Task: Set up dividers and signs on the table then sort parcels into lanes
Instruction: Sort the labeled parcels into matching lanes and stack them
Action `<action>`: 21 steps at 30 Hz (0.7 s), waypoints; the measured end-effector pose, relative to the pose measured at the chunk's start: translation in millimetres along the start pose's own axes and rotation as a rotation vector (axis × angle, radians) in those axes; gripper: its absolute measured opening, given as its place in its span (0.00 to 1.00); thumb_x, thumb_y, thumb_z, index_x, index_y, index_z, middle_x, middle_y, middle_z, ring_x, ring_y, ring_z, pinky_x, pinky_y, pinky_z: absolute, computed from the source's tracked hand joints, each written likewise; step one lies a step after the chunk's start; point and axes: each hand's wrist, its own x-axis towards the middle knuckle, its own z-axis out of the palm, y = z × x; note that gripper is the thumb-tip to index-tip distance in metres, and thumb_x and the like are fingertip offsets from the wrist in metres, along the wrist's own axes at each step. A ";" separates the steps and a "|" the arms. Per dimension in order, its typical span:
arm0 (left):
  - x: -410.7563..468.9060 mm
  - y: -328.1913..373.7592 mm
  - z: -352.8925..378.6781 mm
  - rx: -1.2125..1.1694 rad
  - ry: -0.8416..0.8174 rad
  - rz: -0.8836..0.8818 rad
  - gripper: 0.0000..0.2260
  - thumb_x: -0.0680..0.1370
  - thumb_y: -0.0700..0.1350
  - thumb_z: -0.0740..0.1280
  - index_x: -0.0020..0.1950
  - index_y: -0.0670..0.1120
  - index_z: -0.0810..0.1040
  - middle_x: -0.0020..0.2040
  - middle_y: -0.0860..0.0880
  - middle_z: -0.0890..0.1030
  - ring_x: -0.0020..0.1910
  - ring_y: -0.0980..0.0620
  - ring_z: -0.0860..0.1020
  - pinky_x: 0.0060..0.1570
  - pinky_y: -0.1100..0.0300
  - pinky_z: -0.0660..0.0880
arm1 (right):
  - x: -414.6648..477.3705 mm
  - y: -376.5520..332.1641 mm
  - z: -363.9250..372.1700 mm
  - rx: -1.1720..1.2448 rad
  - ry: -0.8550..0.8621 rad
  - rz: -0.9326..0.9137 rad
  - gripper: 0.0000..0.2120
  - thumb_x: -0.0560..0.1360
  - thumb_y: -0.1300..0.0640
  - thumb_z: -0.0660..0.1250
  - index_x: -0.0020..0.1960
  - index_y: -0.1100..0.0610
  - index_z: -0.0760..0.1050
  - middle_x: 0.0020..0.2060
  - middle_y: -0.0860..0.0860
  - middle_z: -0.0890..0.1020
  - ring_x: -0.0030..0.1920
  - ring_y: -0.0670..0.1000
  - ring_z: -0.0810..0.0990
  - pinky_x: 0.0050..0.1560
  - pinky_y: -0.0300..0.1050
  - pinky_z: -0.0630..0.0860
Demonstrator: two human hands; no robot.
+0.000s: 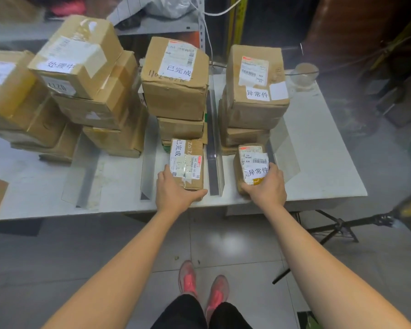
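The left hand (pixel 176 188) cups the near end of a small parcel (pixel 187 163) marked 已完成, while the right hand (pixel 266 185) wraps a 异常件 parcel (pixel 252 167), a clear divider (pixel 215 148) standing between them on the table (pixel 318 143). Beyond each hand its lane's stack (pixel 176 86) stands tall, and another stack (pixel 254 91) behind the right, so sorting looks nearly finished.

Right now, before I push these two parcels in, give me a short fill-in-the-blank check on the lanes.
1. The left hand rests on a small parcel labelled ____.
2. The right hand grips the small parcel labelled ____.
3. A clear divider stands ____ the two parcels.
4. The glass jar sits at the table's far ____ corner.

Missing words: 已完成; 异常件; between; right
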 end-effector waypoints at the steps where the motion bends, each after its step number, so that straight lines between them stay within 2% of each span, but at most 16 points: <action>1: -0.1 2.6 -6.8 0.002 -0.017 -0.001 0.49 0.56 0.64 0.81 0.70 0.48 0.65 0.62 0.49 0.71 0.59 0.50 0.73 0.53 0.53 0.76 | -0.9 -1.9 -4.6 -0.018 -0.010 -0.006 0.46 0.62 0.44 0.81 0.71 0.55 0.63 0.61 0.55 0.72 0.62 0.58 0.74 0.49 0.52 0.73; 3: -0.8 7.9 -21.6 -0.043 -0.024 0.001 0.52 0.57 0.65 0.80 0.73 0.48 0.62 0.65 0.48 0.71 0.61 0.50 0.72 0.55 0.55 0.73 | -4.0 -8.7 -14.0 -0.038 0.024 -0.024 0.47 0.62 0.43 0.80 0.74 0.54 0.62 0.63 0.54 0.71 0.64 0.58 0.73 0.51 0.54 0.74; 4: -0.9 10.5 -29.7 -0.080 -0.019 -0.002 0.54 0.58 0.64 0.81 0.76 0.48 0.59 0.70 0.48 0.69 0.65 0.49 0.71 0.59 0.54 0.72 | -6.3 -13.8 -17.8 -0.031 0.059 -0.057 0.46 0.63 0.42 0.80 0.73 0.53 0.62 0.64 0.54 0.71 0.64 0.57 0.72 0.51 0.54 0.75; 6: -0.7 14.9 -48.5 -0.100 0.005 0.010 0.55 0.62 0.62 0.80 0.80 0.48 0.54 0.77 0.48 0.64 0.74 0.47 0.65 0.69 0.49 0.68 | -11.4 -26.6 -22.8 0.004 0.111 -0.164 0.38 0.67 0.43 0.77 0.72 0.52 0.66 0.64 0.52 0.73 0.65 0.55 0.72 0.52 0.52 0.74; 7: -0.7 16.0 -58.7 -0.071 0.025 0.034 0.52 0.65 0.60 0.79 0.80 0.48 0.54 0.78 0.48 0.63 0.75 0.46 0.64 0.71 0.48 0.66 | -14.3 -34.4 -24.1 0.017 0.114 -0.227 0.34 0.69 0.44 0.75 0.71 0.52 0.68 0.64 0.51 0.73 0.64 0.55 0.72 0.53 0.51 0.74; 9: -0.1 15.1 -80.3 0.016 0.076 0.088 0.45 0.70 0.57 0.76 0.80 0.48 0.56 0.77 0.48 0.64 0.74 0.47 0.65 0.70 0.48 0.67 | -20.2 -52.7 -25.5 0.009 0.085 -0.353 0.29 0.73 0.45 0.72 0.70 0.53 0.70 0.65 0.51 0.74 0.65 0.54 0.73 0.56 0.50 0.75; 12: -1.3 6.2 -115.5 0.120 0.131 0.136 0.38 0.74 0.54 0.72 0.79 0.48 0.59 0.76 0.49 0.66 0.73 0.47 0.67 0.68 0.49 0.68 | -29.3 -84.6 -24.0 -0.048 -0.002 -0.506 0.29 0.75 0.47 0.70 0.72 0.54 0.69 0.67 0.51 0.74 0.67 0.53 0.72 0.63 0.50 0.73; 16: -4.6 -17.9 -165.0 0.284 0.129 0.143 0.37 0.75 0.54 0.72 0.79 0.49 0.60 0.76 0.49 0.66 0.74 0.46 0.65 0.71 0.48 0.66 | -46.3 -127.6 -20.0 -0.137 -0.052 -0.635 0.27 0.74 0.48 0.71 0.70 0.53 0.70 0.63 0.51 0.77 0.64 0.54 0.74 0.58 0.51 0.74; 21: -11.9 -61.6 -229.6 0.456 0.179 0.139 0.36 0.75 0.55 0.70 0.79 0.48 0.60 0.76 0.48 0.66 0.74 0.45 0.66 0.68 0.47 0.69 | -79.4 -178.8 -5.0 -0.275 -0.047 -0.741 0.27 0.75 0.47 0.69 0.71 0.54 0.69 0.66 0.52 0.76 0.66 0.55 0.72 0.62 0.53 0.72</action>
